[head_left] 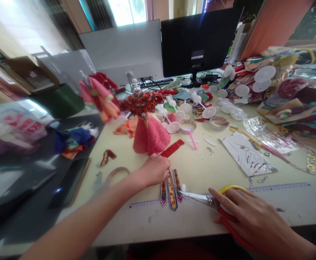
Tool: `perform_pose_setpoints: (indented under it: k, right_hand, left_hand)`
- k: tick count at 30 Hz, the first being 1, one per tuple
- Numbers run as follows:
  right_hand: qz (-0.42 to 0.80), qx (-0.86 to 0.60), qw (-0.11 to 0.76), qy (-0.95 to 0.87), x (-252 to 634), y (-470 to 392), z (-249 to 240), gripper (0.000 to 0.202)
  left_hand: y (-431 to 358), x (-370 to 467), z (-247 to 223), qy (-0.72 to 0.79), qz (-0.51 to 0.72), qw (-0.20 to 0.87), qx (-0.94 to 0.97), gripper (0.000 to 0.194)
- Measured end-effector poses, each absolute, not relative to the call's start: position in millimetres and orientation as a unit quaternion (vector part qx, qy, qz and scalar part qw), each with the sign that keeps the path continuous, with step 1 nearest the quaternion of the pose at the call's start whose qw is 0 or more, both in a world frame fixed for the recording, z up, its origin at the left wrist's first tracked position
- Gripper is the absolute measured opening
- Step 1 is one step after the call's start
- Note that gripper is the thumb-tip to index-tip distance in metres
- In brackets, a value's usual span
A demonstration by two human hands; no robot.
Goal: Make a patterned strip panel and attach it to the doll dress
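Observation:
My left hand (155, 169) is closed over the upper ends of several narrow patterned ribbon strips (171, 190). Their pointed, beaded-edged lower ends spread below it. A scissors (201, 198) with yellow and red handles is in my right hand (251, 213). The blades look nearly closed, with the tip by the rightmost strip. Beneath the strips lies a clear ruler (279, 187). Just beyond my left hand are a red fabric strip (173, 148) and a doll figure in a pink skirt (151, 135) and patterned red top.
A card with small beaded pieces (248, 153) lies at right. White doll parts (209, 112) and fabric scraps crowd the back before two monitors (199, 43). At left are a phone (70, 182), a tape roll (117, 173) and another dressed doll (99, 97).

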State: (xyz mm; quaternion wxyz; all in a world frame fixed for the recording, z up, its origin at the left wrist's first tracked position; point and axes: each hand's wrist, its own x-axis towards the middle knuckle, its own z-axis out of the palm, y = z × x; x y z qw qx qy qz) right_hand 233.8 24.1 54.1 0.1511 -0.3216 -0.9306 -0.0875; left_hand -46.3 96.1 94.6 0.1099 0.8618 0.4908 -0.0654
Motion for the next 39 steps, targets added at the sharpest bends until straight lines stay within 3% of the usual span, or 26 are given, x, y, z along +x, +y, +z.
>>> perform_pose_setpoints:
  k: [25,39]
  right_hand:
    - [-0.079,-0.321,0.157,-0.930,232.8,23.3,60.6,0.039]
    - [-0.085,-0.325,0.168,-0.927,236.4,24.7,64.6,0.037]
  left_hand:
    - [127.3,-33.7,108.6,0.521,-0.184,0.204,0.808,0.014]
    - [132.5,-47.5,107.9,0.498,-0.177,0.284,0.800,0.019]
